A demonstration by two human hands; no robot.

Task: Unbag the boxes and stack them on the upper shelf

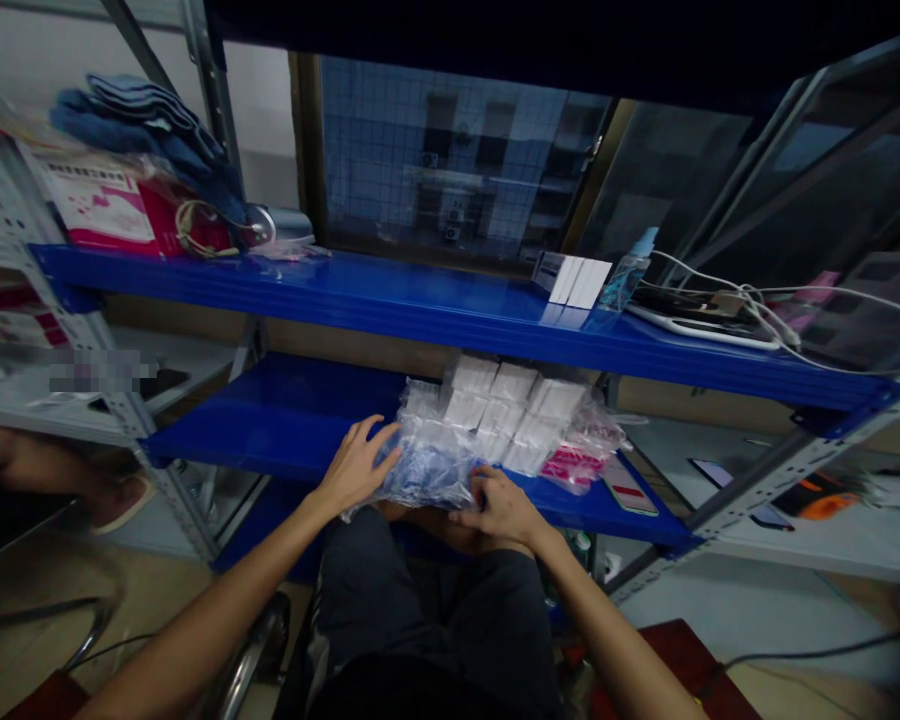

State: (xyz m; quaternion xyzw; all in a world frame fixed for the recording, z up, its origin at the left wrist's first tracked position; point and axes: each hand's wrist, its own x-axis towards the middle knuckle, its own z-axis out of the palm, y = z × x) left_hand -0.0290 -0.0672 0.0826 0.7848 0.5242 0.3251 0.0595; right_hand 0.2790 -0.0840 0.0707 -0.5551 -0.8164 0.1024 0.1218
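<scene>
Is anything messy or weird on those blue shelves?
Mainly the white cable: it sprawls in loose loops at the right end of the upper shelf, which looks untidy. I see nothing spilled.

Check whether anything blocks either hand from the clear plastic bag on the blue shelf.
Nothing visible does. The left hand is at the left side of the plastic bag, and the right hand is at its right edge. The stacked white boxes sit behind and to the right, not between.
</scene>
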